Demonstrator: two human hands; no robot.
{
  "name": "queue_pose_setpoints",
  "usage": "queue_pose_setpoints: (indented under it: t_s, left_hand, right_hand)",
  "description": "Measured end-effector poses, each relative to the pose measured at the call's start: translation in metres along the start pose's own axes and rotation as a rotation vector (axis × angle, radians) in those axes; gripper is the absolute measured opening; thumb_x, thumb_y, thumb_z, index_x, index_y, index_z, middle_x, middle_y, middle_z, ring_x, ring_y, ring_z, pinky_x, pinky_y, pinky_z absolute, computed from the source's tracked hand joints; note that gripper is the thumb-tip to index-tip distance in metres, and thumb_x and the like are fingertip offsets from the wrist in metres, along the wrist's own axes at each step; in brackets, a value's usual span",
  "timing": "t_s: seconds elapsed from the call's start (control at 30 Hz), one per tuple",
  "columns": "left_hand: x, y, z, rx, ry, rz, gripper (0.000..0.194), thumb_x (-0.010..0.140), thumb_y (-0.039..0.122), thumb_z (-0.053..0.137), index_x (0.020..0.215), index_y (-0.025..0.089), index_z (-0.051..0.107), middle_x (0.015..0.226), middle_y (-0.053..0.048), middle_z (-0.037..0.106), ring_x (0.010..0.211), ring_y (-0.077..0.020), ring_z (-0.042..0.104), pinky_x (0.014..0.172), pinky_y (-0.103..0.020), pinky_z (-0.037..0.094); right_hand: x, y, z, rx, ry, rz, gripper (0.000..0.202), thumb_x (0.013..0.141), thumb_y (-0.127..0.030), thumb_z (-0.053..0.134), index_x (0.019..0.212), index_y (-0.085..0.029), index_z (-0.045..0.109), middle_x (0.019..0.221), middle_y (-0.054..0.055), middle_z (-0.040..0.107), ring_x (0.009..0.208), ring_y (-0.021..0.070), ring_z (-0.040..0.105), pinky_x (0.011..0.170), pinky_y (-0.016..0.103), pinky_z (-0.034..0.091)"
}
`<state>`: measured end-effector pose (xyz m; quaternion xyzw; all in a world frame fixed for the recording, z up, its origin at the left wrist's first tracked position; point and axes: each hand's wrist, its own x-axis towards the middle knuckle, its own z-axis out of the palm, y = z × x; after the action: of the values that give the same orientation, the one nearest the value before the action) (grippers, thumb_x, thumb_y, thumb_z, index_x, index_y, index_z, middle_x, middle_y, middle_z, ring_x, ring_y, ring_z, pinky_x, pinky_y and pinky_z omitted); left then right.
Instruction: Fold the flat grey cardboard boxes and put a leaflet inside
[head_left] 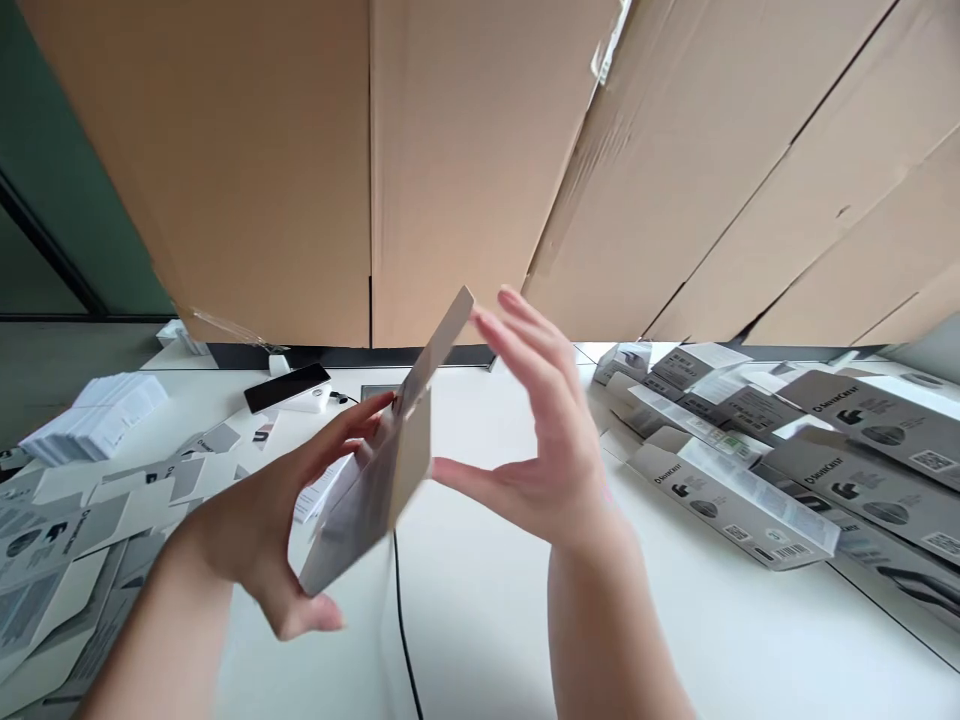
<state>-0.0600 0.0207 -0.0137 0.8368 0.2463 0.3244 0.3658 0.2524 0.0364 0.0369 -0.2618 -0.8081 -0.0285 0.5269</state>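
Observation:
My left hand (277,520) is wrapped round a grey and white cardboard box (367,500), thumb below and fingers behind its far side. The box is tilted above the white table (480,620), and a flap at its upper end stands up. To the right of the box, my right hand (532,430) has its fingers spread. Its thumb tip is at the box's right edge and its fingertips are near the raised flap; whether they touch is unclear. Nothing is gripped in the right hand.
Formed grey boxes (735,500) lie in a pile on the right. Flat box blanks (75,540) cover the left side, with a stack of white papers (97,415) behind. A black phone-like object (287,388), a cable (401,610) and large cardboard cartons (465,170) are also in view.

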Motion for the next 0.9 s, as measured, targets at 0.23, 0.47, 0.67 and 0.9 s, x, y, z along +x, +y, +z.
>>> queue_pose_setpoints:
  t_s: [0.23,0.47,0.67,0.9]
  left_hand:
    - [-0.01,0.007,-0.003,0.036,0.005,-0.009,0.165,0.053,0.024,0.107,0.192,0.057,0.024,0.201,-0.004,0.032,0.181,-0.0603,0.036,0.147,-0.078,0.035]
    - [-0.012,0.019,-0.01,0.232,0.051,-0.083,0.164,0.055,0.028,0.11,0.191,0.056,0.023,0.198,-0.008,0.04,0.177,-0.0583,0.046,0.14,-0.072,0.051]
    - [-0.004,0.031,0.002,0.418,0.101,-0.156,0.158,0.061,0.028,0.108,0.191,0.055,0.022,0.197,-0.007,0.035,0.175,-0.0519,0.049,0.128,-0.057,0.067]
    - [0.008,0.024,0.012,0.674,0.253,-0.208,0.141,0.073,0.028,0.099,0.19,0.054,0.024,0.185,-0.007,0.047,0.166,-0.0478,0.055,0.131,-0.061,0.061]
  right_hand:
    - [-0.005,0.007,-0.015,0.108,0.132,-0.118,0.087,0.094,-0.032,0.106,0.17,-0.043,0.066,0.144,0.008,0.084,0.131,0.0358,0.083,0.129,0.068,0.066]
    - [0.0,-0.001,-0.031,-0.02,-0.102,-0.125,0.014,0.107,-0.028,0.092,0.113,-0.039,0.086,0.102,-0.001,0.086,0.092,0.023,0.085,0.127,0.057,0.066]
    - [-0.005,0.001,-0.04,0.06,-0.282,-0.054,0.041,0.097,-0.053,0.103,0.134,-0.042,0.088,0.119,0.001,0.09,0.114,0.0301,0.089,0.142,0.067,0.053]
    - [-0.009,0.001,-0.05,0.055,-0.374,0.161,0.077,0.087,-0.098,0.085,0.138,-0.04,0.086,0.139,0.011,0.084,0.132,0.0437,0.078,0.128,0.078,0.06]
